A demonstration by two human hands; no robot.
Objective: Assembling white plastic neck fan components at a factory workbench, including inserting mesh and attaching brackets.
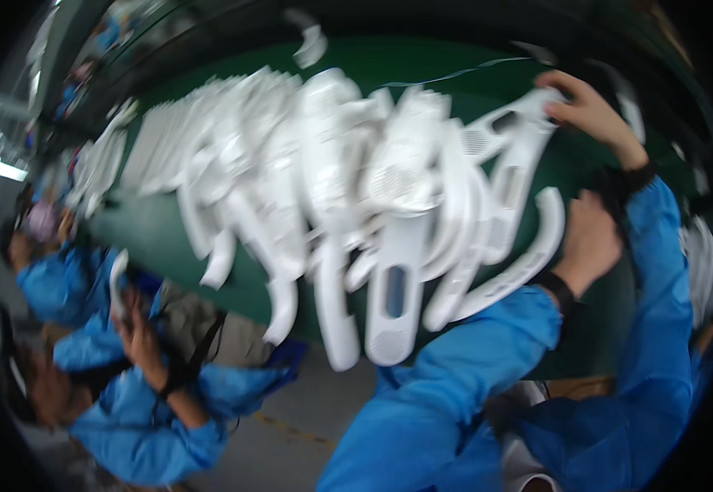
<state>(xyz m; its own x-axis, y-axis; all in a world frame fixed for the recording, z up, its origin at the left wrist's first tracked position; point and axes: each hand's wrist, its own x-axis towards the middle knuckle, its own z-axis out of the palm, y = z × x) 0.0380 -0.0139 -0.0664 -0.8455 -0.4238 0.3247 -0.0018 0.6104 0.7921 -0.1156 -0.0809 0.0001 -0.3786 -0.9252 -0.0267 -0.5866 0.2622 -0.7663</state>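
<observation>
**Big heap of white plastic parts, right hand on the end of a panel**

So the green tabletop (139, 221) is loaded with a long messy pile of white plastic parts (274, 164), some packed side by side like a row of slats toward the left, others overlapping every which way.

The right hand (593, 111) is at the far right of the pile, thumb and fingers pinched on the upper end of a long white plastic panel with a slot-shaped cutout (521, 176). At least 2 panels meet up there, and it's too blurry for me to tell if it has 1 or both. The panel slants down toward the person from that grip.

The left hand (590, 242) is lower down, nearer the body, fingers curled and turned away, so I can't tell if it's holding anything. Just left of it there's a curved white plastic strip (529, 271) bowing outward. Both wrists have dark bands, and both sleeves are blue.

Near the middle, a white panel with a dark oblong window and a perforated end (395, 299) pokes out over the near edge. Behind the pile runs a thin blue strand (455, 75).

Off to the lower left, a co-worker in blue sleeves (147, 426) holds up a small curved white piece (118, 283).
</observation>
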